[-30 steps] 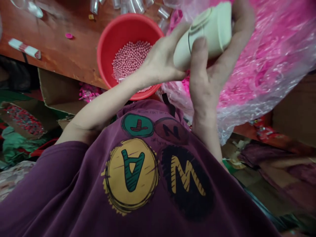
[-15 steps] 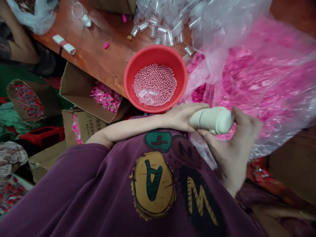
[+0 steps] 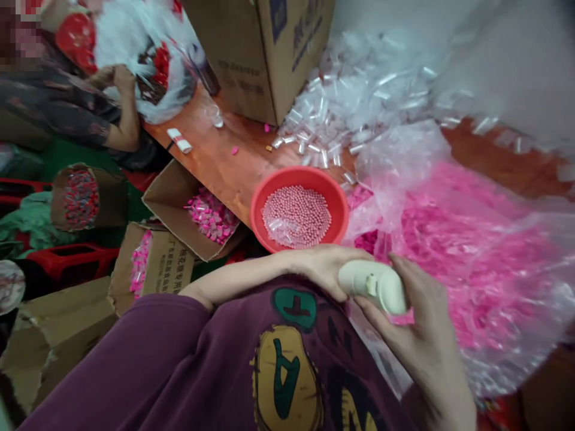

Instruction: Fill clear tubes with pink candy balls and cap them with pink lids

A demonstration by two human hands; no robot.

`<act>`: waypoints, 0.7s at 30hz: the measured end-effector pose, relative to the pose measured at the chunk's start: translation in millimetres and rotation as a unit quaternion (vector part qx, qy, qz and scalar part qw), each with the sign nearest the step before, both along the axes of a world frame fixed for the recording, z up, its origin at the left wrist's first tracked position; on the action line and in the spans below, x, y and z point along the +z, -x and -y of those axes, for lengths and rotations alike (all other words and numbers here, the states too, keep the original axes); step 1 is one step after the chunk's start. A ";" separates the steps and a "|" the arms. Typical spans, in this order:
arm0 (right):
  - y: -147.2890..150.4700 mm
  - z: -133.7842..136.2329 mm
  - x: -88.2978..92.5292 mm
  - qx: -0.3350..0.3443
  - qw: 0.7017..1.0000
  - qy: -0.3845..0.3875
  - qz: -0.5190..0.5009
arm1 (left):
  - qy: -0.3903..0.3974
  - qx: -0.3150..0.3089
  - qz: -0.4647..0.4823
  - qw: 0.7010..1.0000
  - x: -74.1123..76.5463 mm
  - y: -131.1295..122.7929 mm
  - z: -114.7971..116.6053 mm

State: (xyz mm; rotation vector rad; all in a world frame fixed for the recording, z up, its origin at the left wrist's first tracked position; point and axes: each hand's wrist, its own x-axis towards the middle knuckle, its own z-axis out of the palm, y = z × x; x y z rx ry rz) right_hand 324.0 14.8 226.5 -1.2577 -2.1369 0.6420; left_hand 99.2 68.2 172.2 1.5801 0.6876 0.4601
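A pale cream bottle-like container [image 3: 372, 285] lies on its side in front of my shirt. My left hand [image 3: 323, 268] is wrapped round its left end. At its right end is my right hand [image 3: 415, 311], thumb and fingers curved round the wider rounded part. Just beyond my left hand stands a red bowl [image 3: 300, 175] of small pink beads [image 3: 300, 206], with some clear plastic pieces [image 3: 285, 230] on top of them. Clear plastic bags [image 3: 404, 149] with bright pink pieces [image 3: 449, 257] spread out to the right of the bowl.
Clear little cylinders [image 3: 323, 131] are heaped behind the bowl beside a tall cardboard box [image 3: 238, 60]. Open boxes [image 3: 164, 191] of pink pieces stand at the left, near red stools [image 3: 74, 254]. Another person's arm [image 3: 128, 114] is at the upper left.
The view has tilted up and shifted, so the bowl sits lower and the tall box shows. The container has turned in my hands, and a small catch on its side now faces up.
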 end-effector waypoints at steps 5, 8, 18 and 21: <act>29.7 -14.1 -20.9 -0.189 0.964 -0.086 -0.163 | -0.067 0.053 -0.046 0.995 28.5 8.9 -3.8; 51.1 -28.0 -15.3 -0.250 0.959 -0.025 -0.130 | -0.096 0.180 -0.118 0.972 29.6 14.4 -3.0; 111.2 -73.2 3.6 -0.058 0.980 -0.094 -0.167 | -0.100 0.263 -0.065 0.957 13.2 60.2 -0.8; 142.8 -79.7 21.3 0.004 0.987 -0.112 -0.112 | -0.146 0.388 -0.089 0.906 2.1 78.8 10.4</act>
